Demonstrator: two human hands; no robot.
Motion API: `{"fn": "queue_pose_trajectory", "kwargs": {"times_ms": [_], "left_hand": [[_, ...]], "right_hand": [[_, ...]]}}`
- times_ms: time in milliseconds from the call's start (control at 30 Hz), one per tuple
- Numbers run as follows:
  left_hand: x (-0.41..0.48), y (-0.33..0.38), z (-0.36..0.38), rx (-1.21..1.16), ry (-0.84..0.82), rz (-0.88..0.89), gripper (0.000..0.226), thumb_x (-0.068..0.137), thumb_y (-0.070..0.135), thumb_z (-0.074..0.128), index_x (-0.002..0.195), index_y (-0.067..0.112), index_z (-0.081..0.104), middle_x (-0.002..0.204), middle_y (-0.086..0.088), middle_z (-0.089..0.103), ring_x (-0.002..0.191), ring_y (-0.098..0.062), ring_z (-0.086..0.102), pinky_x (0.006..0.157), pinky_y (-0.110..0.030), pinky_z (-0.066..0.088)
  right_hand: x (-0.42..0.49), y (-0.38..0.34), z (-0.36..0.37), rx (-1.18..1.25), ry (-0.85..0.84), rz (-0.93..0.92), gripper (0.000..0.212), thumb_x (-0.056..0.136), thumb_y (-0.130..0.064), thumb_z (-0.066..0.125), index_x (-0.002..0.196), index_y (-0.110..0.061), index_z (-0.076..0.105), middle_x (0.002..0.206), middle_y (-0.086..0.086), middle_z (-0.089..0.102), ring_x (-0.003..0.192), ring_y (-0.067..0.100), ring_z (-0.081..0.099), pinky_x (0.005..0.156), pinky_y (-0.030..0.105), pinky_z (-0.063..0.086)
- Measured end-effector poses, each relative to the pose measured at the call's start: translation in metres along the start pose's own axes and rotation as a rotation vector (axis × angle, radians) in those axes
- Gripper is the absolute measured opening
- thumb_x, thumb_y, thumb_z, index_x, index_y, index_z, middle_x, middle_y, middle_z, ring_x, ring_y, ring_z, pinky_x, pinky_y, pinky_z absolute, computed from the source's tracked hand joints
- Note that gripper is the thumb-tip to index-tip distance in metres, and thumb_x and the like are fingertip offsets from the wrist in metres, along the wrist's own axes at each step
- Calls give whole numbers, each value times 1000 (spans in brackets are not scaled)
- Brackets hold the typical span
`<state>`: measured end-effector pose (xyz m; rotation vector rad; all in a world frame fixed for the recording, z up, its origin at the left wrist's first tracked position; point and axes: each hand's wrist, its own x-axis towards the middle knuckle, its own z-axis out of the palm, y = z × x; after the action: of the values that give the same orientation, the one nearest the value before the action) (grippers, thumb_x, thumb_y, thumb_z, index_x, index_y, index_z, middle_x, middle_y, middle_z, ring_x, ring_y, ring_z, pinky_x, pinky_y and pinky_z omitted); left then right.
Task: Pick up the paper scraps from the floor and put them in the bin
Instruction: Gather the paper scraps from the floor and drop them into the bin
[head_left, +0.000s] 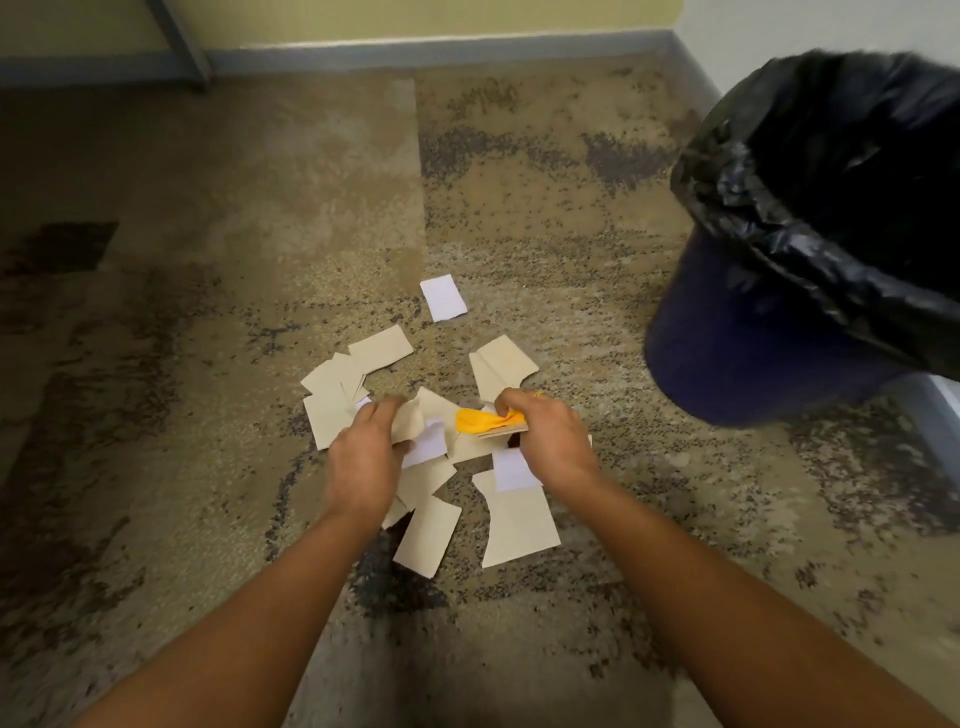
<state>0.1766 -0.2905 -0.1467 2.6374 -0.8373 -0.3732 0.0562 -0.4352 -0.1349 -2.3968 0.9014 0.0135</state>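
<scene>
Several cream and white paper scraps (519, 525) lie scattered on the carpet in the middle of the view. My left hand (363, 457) is closed on a cream scrap (410, 421) at the heap's centre. My right hand (550, 436) grips a small stack of scraps with a yellow-orange scrap (480, 420) on top. A single white scrap (443, 297) lies apart, further away. The dark blue bin (753, 343) with a black liner stands at the right, its mouth open above and right of my hands.
Mottled brown carpet (208, 312) covers the floor. A wall with a blue-grey skirting board (415, 49) runs along the back and right side. A grey furniture leg (182, 41) stands at the back left.
</scene>
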Motion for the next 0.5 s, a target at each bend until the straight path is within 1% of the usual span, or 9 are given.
{"fn": "queue_pose_trajectory", "kwargs": {"times_ms": [67,133,233,333,433,500], "left_hand": [[-1,15,-10,-48,8,14,48,89,16,60,134,21,45,128,-5,54,110,-30,55,85,-39,42],[-1,32,-23,-74,30,32,48,89,17,60,134,22,45,129,-3,53,113,-28,53,85,-38,41],[0,62,-45,-121,79,70,48,89,19,61,134,22,45,128,-3,54,114,-27,52,83,-37,41],[1,93,-69,-181,120,91,46,89,20,61,132,20,47,128,-6,55,113,-30,53,84,-37,41],[1,125,-94,-236,153,99,50,88,23,62,135,21,45,131,-7,54,116,-30,52,89,-37,41],[1,148,-110,-283,182,123,51,88,25,63,135,23,45,133,-5,53,118,-30,51,91,-37,39]], "right_hand": [[-5,-2,-16,33,39,39,57,74,17,37,106,-25,59,102,10,59,87,29,51,62,30,32],[-10,-5,-34,59,75,79,57,74,16,36,105,-27,58,97,9,55,86,30,51,63,31,35],[-16,-11,-62,118,133,102,49,79,10,40,101,-30,59,104,10,58,90,31,53,67,35,41],[-23,-19,-93,136,210,89,43,83,5,44,98,-32,58,106,9,59,91,31,53,67,31,37],[-35,-29,-133,196,359,63,42,80,7,43,97,-27,61,98,7,61,88,29,53,67,31,35],[-42,-37,-163,270,510,27,44,76,12,43,97,-21,63,93,6,60,85,28,53,66,32,36]]}}
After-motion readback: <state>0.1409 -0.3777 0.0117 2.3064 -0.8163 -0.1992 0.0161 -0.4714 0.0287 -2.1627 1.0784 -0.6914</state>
